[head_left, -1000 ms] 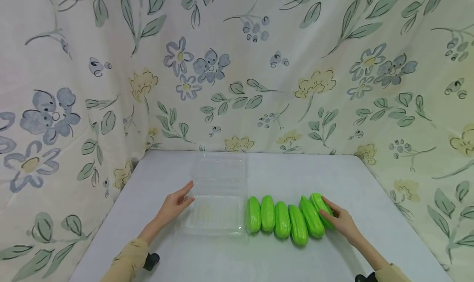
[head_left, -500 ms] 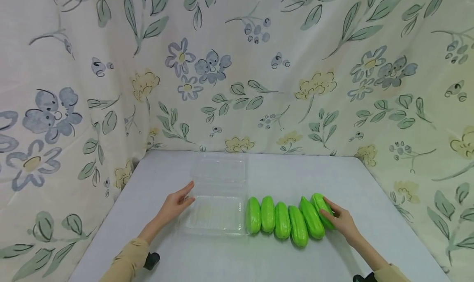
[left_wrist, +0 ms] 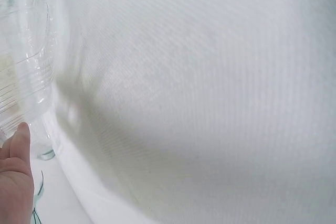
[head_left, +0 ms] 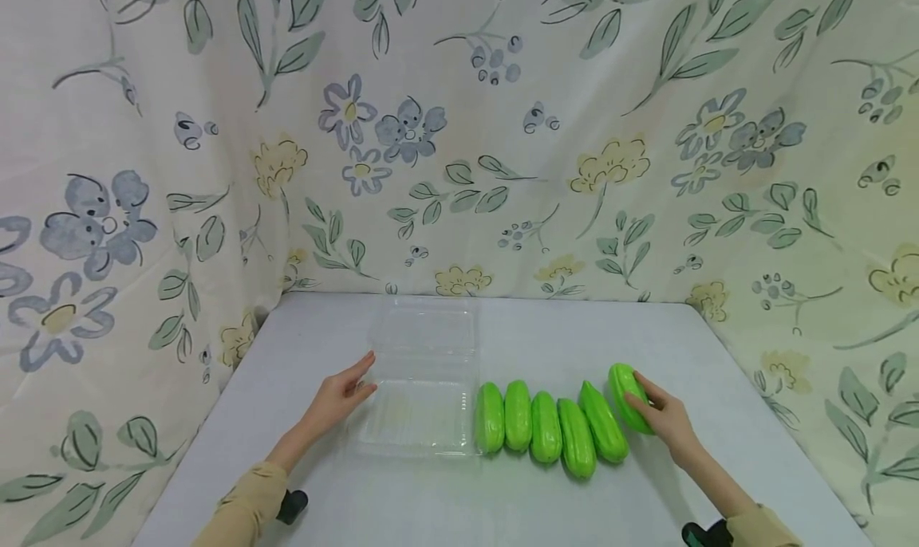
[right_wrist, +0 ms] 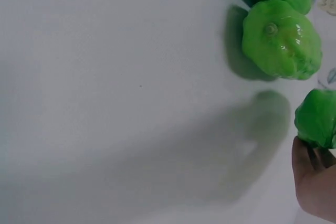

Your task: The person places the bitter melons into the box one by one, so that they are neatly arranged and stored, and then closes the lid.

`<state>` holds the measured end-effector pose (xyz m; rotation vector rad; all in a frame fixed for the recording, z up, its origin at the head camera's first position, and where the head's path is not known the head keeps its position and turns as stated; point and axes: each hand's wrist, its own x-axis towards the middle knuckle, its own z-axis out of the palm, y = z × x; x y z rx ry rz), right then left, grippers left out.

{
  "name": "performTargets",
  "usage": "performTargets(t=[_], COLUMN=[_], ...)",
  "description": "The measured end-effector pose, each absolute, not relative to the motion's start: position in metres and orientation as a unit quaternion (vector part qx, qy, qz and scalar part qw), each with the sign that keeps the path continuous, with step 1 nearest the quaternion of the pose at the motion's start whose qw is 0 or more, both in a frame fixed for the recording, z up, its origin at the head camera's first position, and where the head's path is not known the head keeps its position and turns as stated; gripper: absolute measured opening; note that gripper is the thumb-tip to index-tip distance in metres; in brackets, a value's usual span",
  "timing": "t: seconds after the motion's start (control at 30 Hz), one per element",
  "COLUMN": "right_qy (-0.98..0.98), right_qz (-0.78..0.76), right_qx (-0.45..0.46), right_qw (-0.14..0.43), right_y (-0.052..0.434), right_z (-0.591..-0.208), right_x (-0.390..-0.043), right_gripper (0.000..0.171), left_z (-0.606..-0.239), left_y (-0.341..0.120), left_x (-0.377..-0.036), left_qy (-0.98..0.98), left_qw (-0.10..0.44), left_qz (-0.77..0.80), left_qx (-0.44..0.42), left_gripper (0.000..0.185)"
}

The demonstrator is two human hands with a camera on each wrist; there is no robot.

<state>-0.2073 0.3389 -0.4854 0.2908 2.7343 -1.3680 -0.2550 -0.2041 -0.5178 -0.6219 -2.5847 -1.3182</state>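
My right hand (head_left: 668,419) grips a bright green, glossy, ribbed gourd (head_left: 623,387) between thumb and fingers. A gap separates it from the other gourds, and the right wrist view shows the held gourd (right_wrist: 316,119) raised above its shadow on the table. Several similar gourds (head_left: 546,427) lie side by side in a row to its left. Left of that row, a clear plastic clamshell box (head_left: 424,451) lies unfolded with its lid (head_left: 427,328) toward the back. At the box's left side is my left hand (head_left: 341,397), fingers extended and holding nothing; contact with the box cannot be judged.
The white table (head_left: 459,507) ends at a flower-printed cloth (head_left: 459,172) hanging behind and at both sides. Dark wrist devices sit below both sleeves.
My right hand has lifted the rightmost gourd and shifted it slightly right, away from its neighbour. The left hand, the box and the other gourds stay in place.
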Motion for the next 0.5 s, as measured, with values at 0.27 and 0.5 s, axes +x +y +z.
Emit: performTargets(t=[0.27, 0.5], right_qy=[0.866, 0.835], right_qz=[-0.484, -0.531], right_qx=[0.113, 0.13], right_qw=[0.058, 0.061], right_y=[0.336, 0.326], right_z=[-0.471, -0.464], right_x=[-0.214, -0.213], right_gripper=[0.074, 0.074], left_z=[-0.513, -0.489], left_y=[-0.201, -0.192], left_x=[-0.253, -0.239], left_qy=[-0.866, -0.866], left_qw=[0.093, 0.092], left_qz=[-0.445, -0.445], left_qx=[-0.207, -0.209], left_gripper=[0.053, 0.051])
